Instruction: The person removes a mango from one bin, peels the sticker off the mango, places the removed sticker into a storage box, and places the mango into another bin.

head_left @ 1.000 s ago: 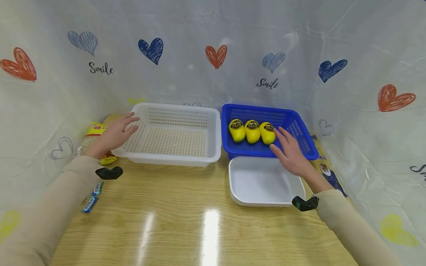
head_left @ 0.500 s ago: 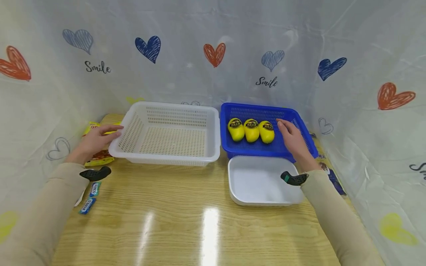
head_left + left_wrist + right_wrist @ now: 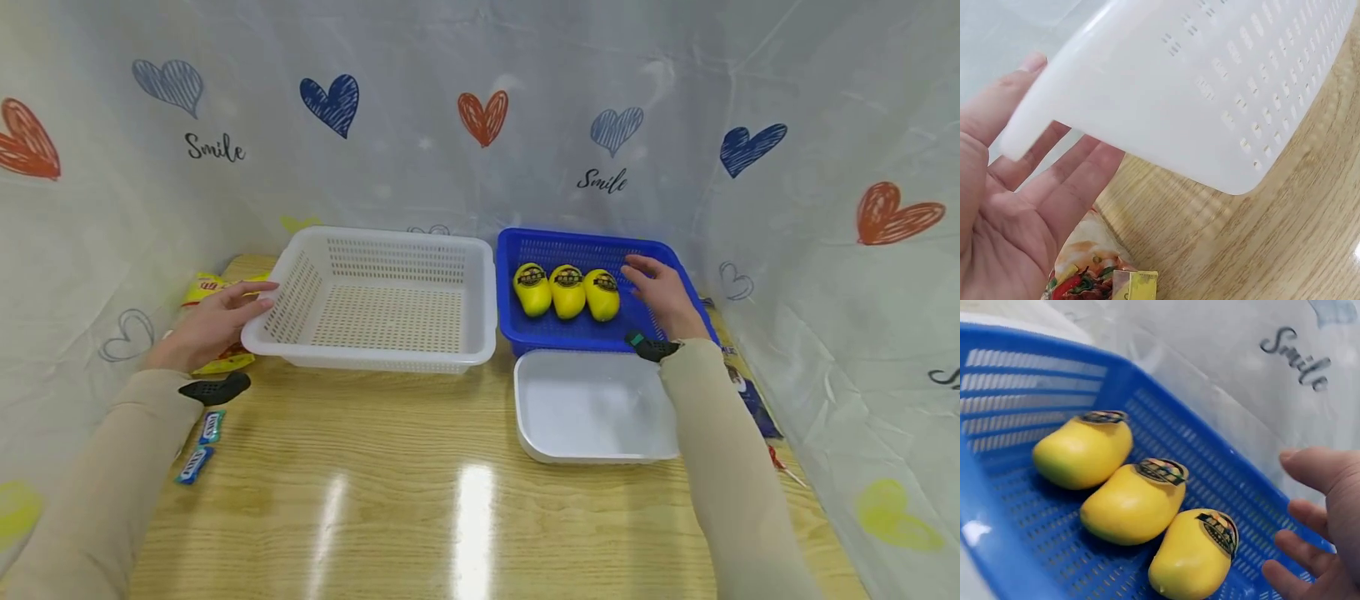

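Observation:
In the head view my left hand [image 3: 213,325] is at the left end of a white plastic basket [image 3: 390,360]. The left wrist view shows its rim [image 3: 1029,119] between my digits, with several fingers reaching under it. Three yellow mangoes [image 3: 567,292] with dark labels lie side by side in a blue basket [image 3: 585,340]. My right hand [image 3: 660,292] hovers over that basket's right part, to the right of the mangoes. In the right wrist view its fingers [image 3: 1300,550] are spread and loosely bent, apart from the nearest mango [image 3: 1194,556], holding nothing.
A white tray [image 3: 592,408] stands in front of the blue basket. Yellow snack bags [image 3: 206,287] lie beside the left hand, two small blue packets [image 3: 197,464] nearer on the wooden table [image 3: 360,500]. A dark bag [image 3: 753,404] and a red lollipop [image 3: 776,458] lie right. A printed curtain [image 3: 420,175] surrounds the table.
My left hand has moved from over the white basket's left end out to its rim. My right hand has drawn away from the rightmost mango toward the blue basket's right side.

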Tool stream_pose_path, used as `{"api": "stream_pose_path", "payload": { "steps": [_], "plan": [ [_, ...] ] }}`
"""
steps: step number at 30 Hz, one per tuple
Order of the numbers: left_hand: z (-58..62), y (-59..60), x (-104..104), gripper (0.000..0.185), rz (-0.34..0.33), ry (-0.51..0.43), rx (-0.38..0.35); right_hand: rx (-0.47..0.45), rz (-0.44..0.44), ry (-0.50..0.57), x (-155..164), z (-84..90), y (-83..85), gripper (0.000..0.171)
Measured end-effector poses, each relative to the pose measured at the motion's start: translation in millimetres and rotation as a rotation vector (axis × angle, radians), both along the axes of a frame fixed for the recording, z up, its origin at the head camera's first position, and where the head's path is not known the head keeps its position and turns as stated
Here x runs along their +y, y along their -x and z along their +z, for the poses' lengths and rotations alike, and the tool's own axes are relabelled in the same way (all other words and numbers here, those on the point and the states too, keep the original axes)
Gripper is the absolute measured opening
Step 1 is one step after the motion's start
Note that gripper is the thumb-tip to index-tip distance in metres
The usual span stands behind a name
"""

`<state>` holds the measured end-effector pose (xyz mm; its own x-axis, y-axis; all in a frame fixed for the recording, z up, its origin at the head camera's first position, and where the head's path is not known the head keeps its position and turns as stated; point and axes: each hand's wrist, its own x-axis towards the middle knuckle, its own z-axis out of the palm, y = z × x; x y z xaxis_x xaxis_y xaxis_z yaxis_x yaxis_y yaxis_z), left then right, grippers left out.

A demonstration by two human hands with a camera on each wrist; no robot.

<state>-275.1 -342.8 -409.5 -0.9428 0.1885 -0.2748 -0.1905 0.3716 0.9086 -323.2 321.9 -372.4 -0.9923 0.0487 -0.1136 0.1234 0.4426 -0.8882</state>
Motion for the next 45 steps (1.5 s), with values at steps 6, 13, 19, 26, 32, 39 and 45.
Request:
{"api": "stream_pose_path", "payload": {
  "steps": [6,13,19,26,32,39,45],
  "plan": [
    [0.7,1.1,1.4,0.071,0.009,-0.026,-0.002,-0.139,0.043,0.066,9.5,-11.3,15.8,0.062],
    [-0.2,5.0,3.0,0.068,0.019,-0.029,0.01,-0.256,0.143,0.035,9.2,-18.8,28.4,0.063],
    [1.4,2.1,1.5,0.068,0.035,-0.048,-0.008,-0.309,0.227,-0.095,1.7,-25.3,34.2,0.064],
    [0.7,-2.0,-0.9,0.068,0.036,-0.062,-0.028,-0.318,0.238,-0.22,-2.8,-31.9,37.9,0.062],
    [0.6,-1.6,-0.6,0.068,0.027,-0.056,-0.027,-0.312,0.255,-0.154,-1.8,-33.9,37.6,0.059],
    [0.0,0.1,1.3,0.069,0.024,-0.046,-0.031,-0.302,0.289,-0.184,0.0,-34.1,38.1,0.055],
    [-1.2,2.1,1.6,0.066,0.025,-0.066,-0.019,-0.281,0.246,-0.064,3.7,-22.9,30.9,0.054]
  ]
}}
